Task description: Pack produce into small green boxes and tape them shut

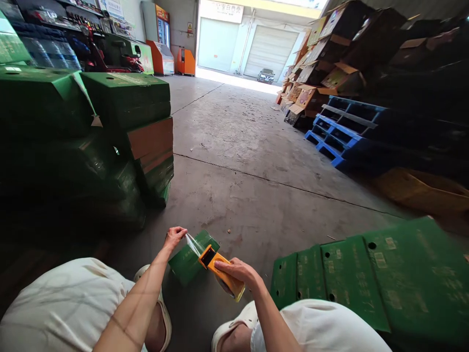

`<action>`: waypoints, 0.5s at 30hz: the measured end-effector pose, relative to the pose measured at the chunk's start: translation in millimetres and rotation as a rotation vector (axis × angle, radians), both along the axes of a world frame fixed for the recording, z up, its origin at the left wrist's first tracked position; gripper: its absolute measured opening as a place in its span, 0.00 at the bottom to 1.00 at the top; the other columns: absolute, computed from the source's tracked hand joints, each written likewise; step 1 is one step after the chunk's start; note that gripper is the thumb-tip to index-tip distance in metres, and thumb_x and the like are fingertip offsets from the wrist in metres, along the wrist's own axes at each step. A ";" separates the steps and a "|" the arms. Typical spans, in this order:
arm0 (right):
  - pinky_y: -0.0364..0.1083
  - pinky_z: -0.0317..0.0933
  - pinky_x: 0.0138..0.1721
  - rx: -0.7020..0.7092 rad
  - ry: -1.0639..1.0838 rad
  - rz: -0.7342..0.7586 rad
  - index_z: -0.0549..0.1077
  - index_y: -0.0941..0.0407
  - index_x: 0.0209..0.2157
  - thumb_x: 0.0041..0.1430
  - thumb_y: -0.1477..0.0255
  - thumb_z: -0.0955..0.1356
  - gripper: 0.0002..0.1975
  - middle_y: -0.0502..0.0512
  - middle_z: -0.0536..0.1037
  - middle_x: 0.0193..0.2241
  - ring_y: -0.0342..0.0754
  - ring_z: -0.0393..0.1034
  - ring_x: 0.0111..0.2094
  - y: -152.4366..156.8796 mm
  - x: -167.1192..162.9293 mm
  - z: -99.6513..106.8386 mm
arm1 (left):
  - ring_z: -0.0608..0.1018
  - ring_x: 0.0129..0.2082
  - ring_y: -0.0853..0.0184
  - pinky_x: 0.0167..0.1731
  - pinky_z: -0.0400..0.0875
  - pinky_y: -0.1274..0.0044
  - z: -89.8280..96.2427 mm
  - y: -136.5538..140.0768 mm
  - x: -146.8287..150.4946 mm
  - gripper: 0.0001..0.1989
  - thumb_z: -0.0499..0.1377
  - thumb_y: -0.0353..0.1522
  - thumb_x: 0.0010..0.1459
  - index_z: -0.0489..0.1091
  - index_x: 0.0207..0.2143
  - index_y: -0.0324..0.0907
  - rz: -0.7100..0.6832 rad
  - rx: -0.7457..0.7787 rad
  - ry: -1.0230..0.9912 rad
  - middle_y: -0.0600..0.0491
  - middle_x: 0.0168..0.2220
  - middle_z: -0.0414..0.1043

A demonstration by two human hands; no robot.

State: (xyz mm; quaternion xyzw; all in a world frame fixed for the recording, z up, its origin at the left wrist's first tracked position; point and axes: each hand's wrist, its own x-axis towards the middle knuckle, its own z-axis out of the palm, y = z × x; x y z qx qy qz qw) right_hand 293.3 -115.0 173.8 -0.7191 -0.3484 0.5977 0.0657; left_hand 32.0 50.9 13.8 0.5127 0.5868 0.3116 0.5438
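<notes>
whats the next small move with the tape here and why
Probably lower the pulled tape end onto the small green carton and press it down. The left hand pinches the free end of the clear tape, which is stretched taut from the orange tape dispenser held in the right hand. The strip hangs just above the carton, not yet stuck.

Concrete floor point(249, 161) ahead of me open, wide lane straight forward. Left blocked: stack of green boxes point(91, 137) close beside my left knee. Right blocked low: flattened green cartons point(366, 278) just beside my right knee. Small green box point(188, 261) between my feet fills gap there. Blue pallets point(340, 132) far right, well apart from lane.
</notes>
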 end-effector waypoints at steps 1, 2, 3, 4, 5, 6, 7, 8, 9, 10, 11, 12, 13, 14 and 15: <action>0.43 0.66 0.25 -0.002 -0.007 0.000 0.72 0.57 0.22 0.64 0.54 0.72 0.24 0.56 0.77 0.23 0.49 0.75 0.25 0.1 -1.7 -3.4 | 0.78 0.30 0.63 0.35 0.69 0.75 -4.4 0.7 1.2 0.19 0.65 0.50 0.48 0.78 0.25 0.42 -0.006 0.005 0.015 0.52 0.23 0.76; 0.42 0.65 0.24 0.002 -0.013 0.003 0.72 0.57 0.22 0.64 0.54 0.72 0.24 0.56 0.78 0.23 0.49 0.75 0.25 0.4 -3.6 -7.0 | 0.78 0.31 0.62 0.35 0.69 0.75 -8.5 0.7 2.5 0.19 0.64 0.49 0.49 0.79 0.26 0.42 -0.012 0.009 0.030 0.52 0.24 0.77; 0.42 0.64 0.23 0.012 -0.015 0.007 0.72 0.57 0.22 0.64 0.54 0.72 0.24 0.57 0.78 0.23 0.49 0.75 0.25 0.7 -5.5 -10.5 | 0.78 0.31 0.62 0.36 0.69 0.75 -12.4 0.4 3.4 0.19 0.64 0.48 0.50 0.79 0.27 0.42 -0.019 0.012 0.045 0.52 0.25 0.78; 0.42 0.63 0.23 0.019 -0.011 0.010 0.72 0.57 0.22 0.65 0.54 0.71 0.24 0.57 0.78 0.23 0.49 0.75 0.25 0.9 -7.3 -13.8 | 0.79 0.32 0.62 0.36 0.69 0.74 -16.0 -0.1 3.9 0.18 0.63 0.48 0.51 0.79 0.28 0.42 -0.025 0.013 0.061 0.51 0.26 0.78; 0.41 0.63 0.22 0.018 -0.006 0.007 0.72 0.57 0.22 0.65 0.55 0.71 0.24 0.57 0.78 0.24 0.48 0.75 0.25 0.8 -9.0 -17.0 | 0.79 0.32 0.61 0.37 0.69 0.74 -19.2 -0.6 3.7 0.18 0.62 0.48 0.51 0.80 0.28 0.42 -0.031 0.013 0.079 0.51 0.26 0.79; 0.41 0.62 0.22 0.008 0.001 -0.001 0.72 0.57 0.22 0.66 0.55 0.71 0.24 0.57 0.78 0.24 0.48 0.75 0.25 0.3 -10.6 -20.0 | 0.79 0.33 0.61 0.37 0.69 0.74 -22.2 -1.0 2.9 0.18 0.62 0.47 0.51 0.80 0.29 0.42 -0.037 0.012 0.096 0.51 0.27 0.79; 0.41 0.63 0.23 -0.007 0.012 -0.011 0.72 0.57 0.22 0.67 0.56 0.70 0.24 0.57 0.79 0.24 0.48 0.75 0.25 -0.5 -12.1 -23.1 | 0.79 0.33 0.61 0.38 0.69 0.74 -24.9 -1.3 1.7 0.19 0.61 0.47 0.52 0.80 0.30 0.42 -0.042 0.011 0.113 0.51 0.28 0.80; 0.40 0.63 0.23 -0.020 0.022 -0.023 0.72 0.57 0.22 0.67 0.56 0.70 0.23 0.57 0.79 0.25 0.47 0.75 0.26 -1.7 -13.6 -26.6 | 0.79 0.33 0.61 0.38 0.69 0.74 -27.4 -1.7 0.3 0.19 0.61 0.48 0.52 0.81 0.31 0.42 -0.047 0.007 0.129 0.51 0.28 0.80; 0.40 0.64 0.24 -0.025 0.029 -0.032 0.72 0.57 0.23 0.67 0.56 0.70 0.23 0.57 0.79 0.25 0.47 0.76 0.26 -3.1 -15.0 -30.7 | 0.80 0.33 0.61 0.39 0.69 0.74 -29.9 -2.2 -1.0 0.19 0.61 0.47 0.53 0.81 0.31 0.42 -0.052 0.002 0.144 0.51 0.28 0.80; 0.40 0.64 0.24 -0.023 0.033 -0.035 0.73 0.57 0.23 0.66 0.56 0.70 0.23 0.57 0.79 0.25 0.47 0.76 0.26 -4.6 -16.4 -35.4 | 0.80 0.34 0.61 0.39 0.70 0.74 -32.3 -2.9 -1.9 0.19 0.61 0.47 0.53 0.80 0.31 0.42 -0.057 -0.004 0.157 0.51 0.29 0.80; 0.40 0.64 0.25 -0.017 0.037 -0.034 0.73 0.57 0.23 0.66 0.55 0.70 0.23 0.57 0.79 0.25 0.48 0.76 0.27 -6.2 -17.7 -40.6 | 0.80 0.34 0.61 0.40 0.70 0.74 -34.6 -3.8 -2.2 0.19 0.60 0.47 0.53 0.80 0.32 0.42 -0.064 -0.013 0.170 0.51 0.29 0.80; 0.41 0.65 0.25 -0.012 0.041 -0.034 0.73 0.57 0.23 0.65 0.54 0.71 0.24 0.57 0.79 0.25 0.48 0.77 0.27 -7.7 -18.8 -45.8 | 0.80 0.34 0.61 0.41 0.70 0.74 -36.8 -5.2 -1.8 0.18 0.60 0.47 0.54 0.80 0.32 0.41 -0.073 -0.023 0.183 0.51 0.29 0.80; 0.41 0.66 0.25 -0.010 0.041 -0.041 0.72 0.56 0.23 0.64 0.53 0.71 0.24 0.57 0.80 0.25 0.49 0.77 0.26 -8.9 -19.9 -50.8 | 0.80 0.35 0.61 0.42 0.71 0.74 -38.7 -6.8 -0.8 0.18 0.60 0.46 0.55 0.80 0.32 0.41 -0.084 -0.035 0.196 0.51 0.30 0.80; 0.42 0.66 0.26 -0.008 0.038 -0.049 0.72 0.56 0.23 0.64 0.52 0.71 0.24 0.57 0.80 0.25 0.49 0.77 0.26 -9.8 -20.9 -55.2 | 0.81 0.37 0.60 0.43 0.71 0.74 -40.2 -8.9 0.8 0.17 0.60 0.46 0.55 0.80 0.32 0.41 -0.097 -0.050 0.210 0.50 0.31 0.81; 0.42 0.67 0.26 -0.003 0.028 -0.051 0.71 0.56 0.23 0.63 0.52 0.71 0.24 0.57 0.80 0.25 0.50 0.78 0.26 -10.3 -21.7 -58.6 | 0.82 0.38 0.59 0.44 0.71 0.73 -41.1 -11.2 2.7 0.17 0.60 0.45 0.56 0.80 0.33 0.41 -0.112 -0.067 0.224 0.49 0.32 0.81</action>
